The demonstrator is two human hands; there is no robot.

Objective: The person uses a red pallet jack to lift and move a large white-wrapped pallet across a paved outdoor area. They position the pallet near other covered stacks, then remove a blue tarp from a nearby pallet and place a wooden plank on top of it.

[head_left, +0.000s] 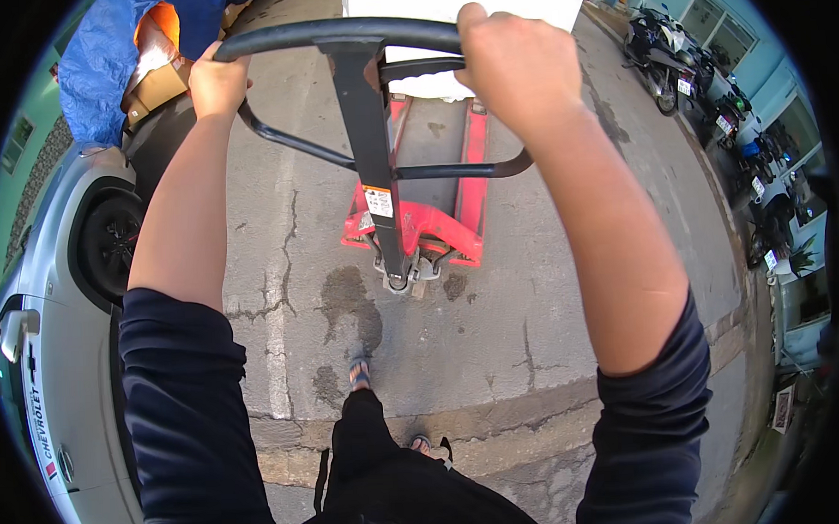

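Sleeves: my dark sleeves [647, 420] pushed up near elbows, both forearms reaching fwd.
L hand [217, 88]: fingers bent snug round the L end of the handle [337, 29]; tips mostly hidden.
R hand [528, 73]: wrapped over the R end of the same bar, knuckles up, fingers closed round it; can't tell if any touch the black lever [422, 68] just beside, under the bar.
Handle: black loop, approx. level, w/ a lower crossbar; both hands near its ends, well apart.
Shaft [364, 125]: black, runs from handle mid down to the jack, white/orange label low on it.
Feet: in sandals, L foot [360, 375] ahead of R foot [426, 444], on cracked pavement [532, 323].
Jack [451, 229]: red pallet jack, on pavement in front of me, forks [472, 149] pointing away.
Load: big white bulk [503, 2] by fork ends; contact unclear.
Car [86, 366]: silver, to L.
Tarp [94, 65]: blue, past car, nr cardboard box [161, 86].
Motorbikes [660, 64]: row along bldg, far R.
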